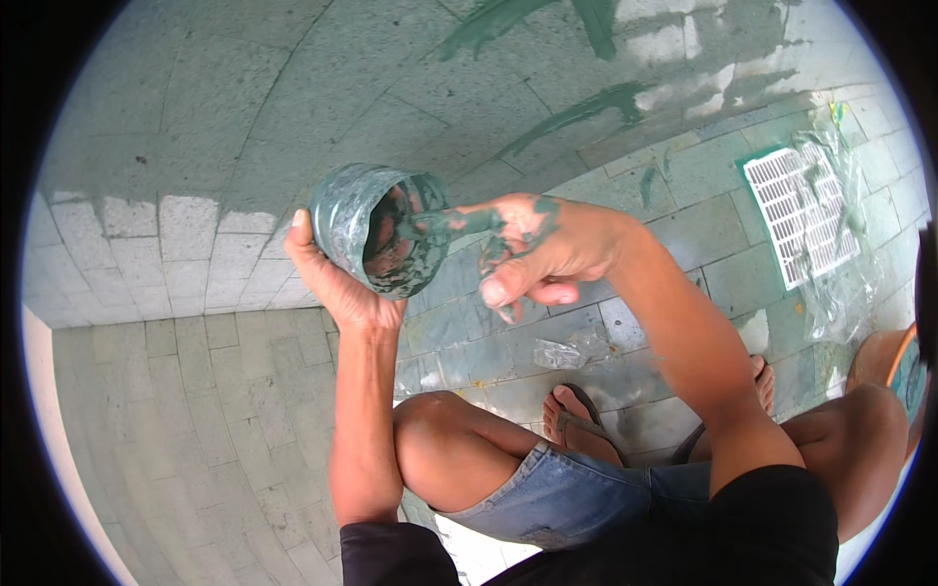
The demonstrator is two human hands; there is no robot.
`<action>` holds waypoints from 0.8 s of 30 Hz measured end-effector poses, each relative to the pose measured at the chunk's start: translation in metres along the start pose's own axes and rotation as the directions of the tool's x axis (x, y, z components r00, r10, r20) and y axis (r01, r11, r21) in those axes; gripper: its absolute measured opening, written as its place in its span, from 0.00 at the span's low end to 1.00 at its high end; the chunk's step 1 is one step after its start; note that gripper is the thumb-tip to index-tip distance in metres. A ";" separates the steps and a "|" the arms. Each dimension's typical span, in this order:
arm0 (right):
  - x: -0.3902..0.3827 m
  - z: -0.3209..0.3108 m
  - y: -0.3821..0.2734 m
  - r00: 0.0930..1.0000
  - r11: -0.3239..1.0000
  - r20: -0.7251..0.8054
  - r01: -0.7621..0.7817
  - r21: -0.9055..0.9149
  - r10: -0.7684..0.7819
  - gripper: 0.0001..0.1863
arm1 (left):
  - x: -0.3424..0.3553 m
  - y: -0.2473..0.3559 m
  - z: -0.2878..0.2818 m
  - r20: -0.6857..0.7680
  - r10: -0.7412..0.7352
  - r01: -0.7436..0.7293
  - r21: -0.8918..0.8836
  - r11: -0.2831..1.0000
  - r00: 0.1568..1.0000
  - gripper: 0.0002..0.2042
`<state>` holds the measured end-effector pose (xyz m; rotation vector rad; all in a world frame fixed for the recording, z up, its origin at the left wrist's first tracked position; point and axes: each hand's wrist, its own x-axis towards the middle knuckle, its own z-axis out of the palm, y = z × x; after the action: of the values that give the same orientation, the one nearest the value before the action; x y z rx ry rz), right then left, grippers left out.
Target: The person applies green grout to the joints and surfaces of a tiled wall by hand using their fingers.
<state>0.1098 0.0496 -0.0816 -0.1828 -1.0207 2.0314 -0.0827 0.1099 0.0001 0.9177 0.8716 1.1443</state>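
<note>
My left hand (344,288) grips a clear plastic tub (337,210), which looks like a cut-off bottle. The tub is tilted with its mouth toward the right, and dark green paste coats its inner wall. The stretched index finger of my right hand (562,239) reaches into the mouth. Green paste smears that finger and the knuckles. The thumb stands apart and the other fingers are loosely bent, with nothing held in them. The fingertip inside the tub is hard to make out.
Wet green streaks (581,112) mark the grey-green tiled wall ahead. On the tiled floor at right lie a white slotted grate (801,220) and clear plastic sheeting (848,293). Crumpled clear plastic (572,349) lies near my sandalled foot. An orange-rimmed container (879,357) stands at far right.
</note>
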 end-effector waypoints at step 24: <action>-0.016 -0.189 0.115 0.124 0.892 -0.954 -0.340 -0.300 -0.273 0.54 | -0.012 0.008 -0.013 -0.115 0.037 -0.033 0.037 0.999 0.993 0.25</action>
<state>0.1358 0.1140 -0.2921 -1.6552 -0.4766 1.0602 -0.0998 0.1014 0.0041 0.9047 0.9754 1.2252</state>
